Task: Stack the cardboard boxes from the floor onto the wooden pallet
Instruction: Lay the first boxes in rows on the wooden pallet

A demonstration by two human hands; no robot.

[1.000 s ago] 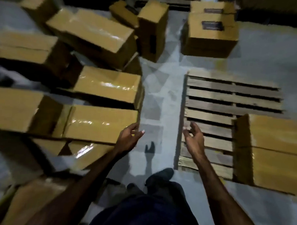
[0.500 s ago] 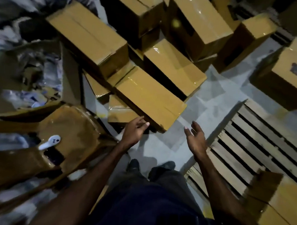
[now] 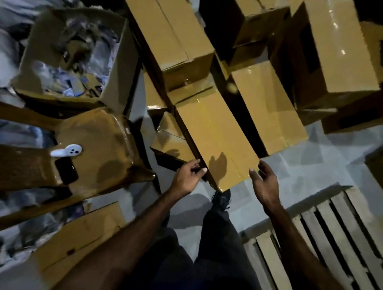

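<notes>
Left hand (image 3: 188, 177) and right hand (image 3: 264, 183), each grip spread and empty, flank the near end of the nearest cardboard box (image 3: 215, 141); the left fingertips sit at its left edge, the right palm just beside its right corner. Half a second ago both hands hung short of this box; they have now closed on it, so the lift appears imminent. The box lies on the floor (image 3: 317, 154). About six further sealed boxes lie behind, one open box (image 3: 114, 75) stands left, and one wooden pallet (image 3: 327, 238) lies right.
</notes>
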